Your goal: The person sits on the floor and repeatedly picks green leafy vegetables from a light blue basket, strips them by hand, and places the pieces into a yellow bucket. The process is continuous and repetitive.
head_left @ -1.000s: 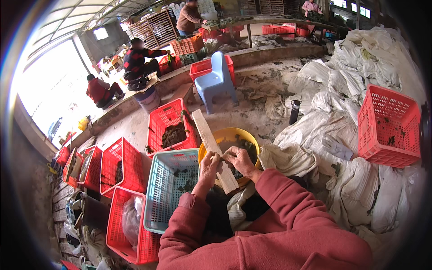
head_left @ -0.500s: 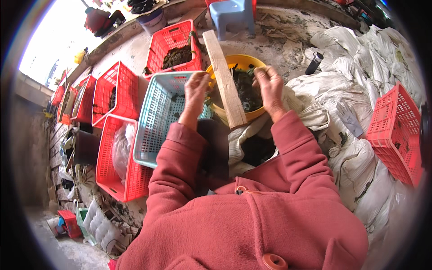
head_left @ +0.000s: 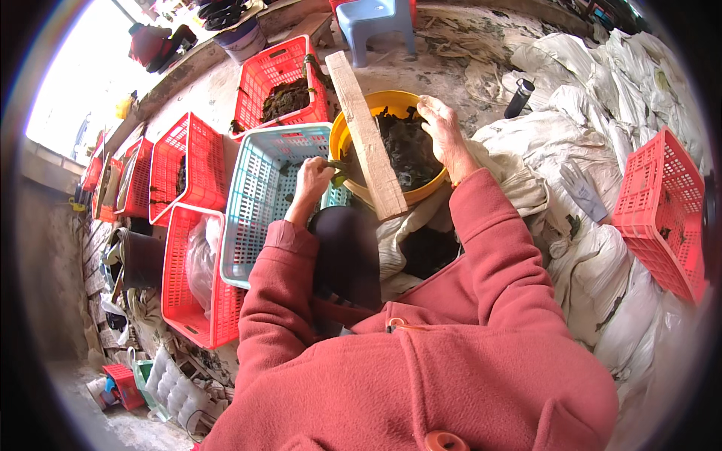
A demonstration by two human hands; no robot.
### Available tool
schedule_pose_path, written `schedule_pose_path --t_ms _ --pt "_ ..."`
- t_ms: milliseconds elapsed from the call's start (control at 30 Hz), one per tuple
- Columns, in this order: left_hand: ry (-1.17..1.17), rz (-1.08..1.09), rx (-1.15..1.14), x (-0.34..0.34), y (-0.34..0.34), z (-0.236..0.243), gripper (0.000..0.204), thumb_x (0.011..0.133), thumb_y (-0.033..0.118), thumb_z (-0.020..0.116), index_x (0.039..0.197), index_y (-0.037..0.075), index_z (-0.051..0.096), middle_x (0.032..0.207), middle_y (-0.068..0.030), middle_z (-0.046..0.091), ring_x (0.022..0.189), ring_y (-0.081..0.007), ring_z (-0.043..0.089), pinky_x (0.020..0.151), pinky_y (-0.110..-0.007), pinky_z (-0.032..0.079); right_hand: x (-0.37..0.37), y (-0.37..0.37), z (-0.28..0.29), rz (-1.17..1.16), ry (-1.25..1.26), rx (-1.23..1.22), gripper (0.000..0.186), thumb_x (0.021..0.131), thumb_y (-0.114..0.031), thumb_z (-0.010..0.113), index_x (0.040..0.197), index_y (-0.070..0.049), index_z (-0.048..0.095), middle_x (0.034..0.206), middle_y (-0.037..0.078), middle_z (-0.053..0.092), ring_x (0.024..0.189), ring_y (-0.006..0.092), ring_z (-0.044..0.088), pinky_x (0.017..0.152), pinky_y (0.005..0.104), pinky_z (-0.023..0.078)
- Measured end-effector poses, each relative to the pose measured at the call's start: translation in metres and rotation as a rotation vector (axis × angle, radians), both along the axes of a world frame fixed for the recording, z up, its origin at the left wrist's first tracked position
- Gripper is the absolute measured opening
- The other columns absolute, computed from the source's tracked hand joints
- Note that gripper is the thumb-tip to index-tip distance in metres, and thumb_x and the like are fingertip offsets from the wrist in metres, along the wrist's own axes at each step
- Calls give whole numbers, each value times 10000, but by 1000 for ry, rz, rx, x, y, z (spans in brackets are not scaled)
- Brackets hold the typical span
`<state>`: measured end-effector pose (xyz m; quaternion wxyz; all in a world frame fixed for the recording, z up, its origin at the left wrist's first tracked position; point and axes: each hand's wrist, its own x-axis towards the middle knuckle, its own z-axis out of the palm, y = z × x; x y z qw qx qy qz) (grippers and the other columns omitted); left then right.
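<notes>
My left hand [head_left: 316,178] is closed on a green leafy strip [head_left: 335,172] beside the teal crate [head_left: 247,203]. My right hand [head_left: 442,124] is at the back right rim of the yellow bucket [head_left: 426,184], fingers curled; what they hold, if anything, I cannot make out. Dark wet leafy material [head_left: 404,146] lies inside the bucket, and a pale wooden board [head_left: 367,135] rests at a slant across its left part. A pale cloth sack [head_left: 391,255] with dark contents is below the bucket, beside my dark-clad leg [head_left: 342,252].
Red crates [head_left: 188,173] crowd my left and far side. A blue plastic chair [head_left: 376,22] stands beyond the bucket. White sacks [head_left: 594,105], a grey glove [head_left: 583,192], a black flask [head_left: 520,98] and a red crate [head_left: 647,210] are on my right. Another person [head_left: 154,46] sits far left.
My hands have come away from the board and moved apart, the left down and leftward with a green strip, the right to the bucket's far right rim. The view has tilted downward.
</notes>
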<state>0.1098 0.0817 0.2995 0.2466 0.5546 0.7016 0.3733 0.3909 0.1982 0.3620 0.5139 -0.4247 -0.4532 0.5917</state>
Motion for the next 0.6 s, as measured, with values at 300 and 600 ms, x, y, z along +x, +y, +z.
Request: schedule_pose_path --t_ms 300,600 --pt "-694 -506 62 86 -10 108 152 928 122 568 1029 11 596 752 7 587 641 -50 534 551 -191 426 -7 -70 34 645 81 294 429 894 -161 691 1256 24 553 1122 78 654 1041 123 601 899 246 467" --pt "-647 -411 -56 95 -4 108 185 943 162 607 1010 0 666 666 77 473 542 -13 389 473 -189 293 50 -59 47 546 138 -2 243 937 -119 619 1117 44 630 763 -16 595 603 35 493 562 165 416"
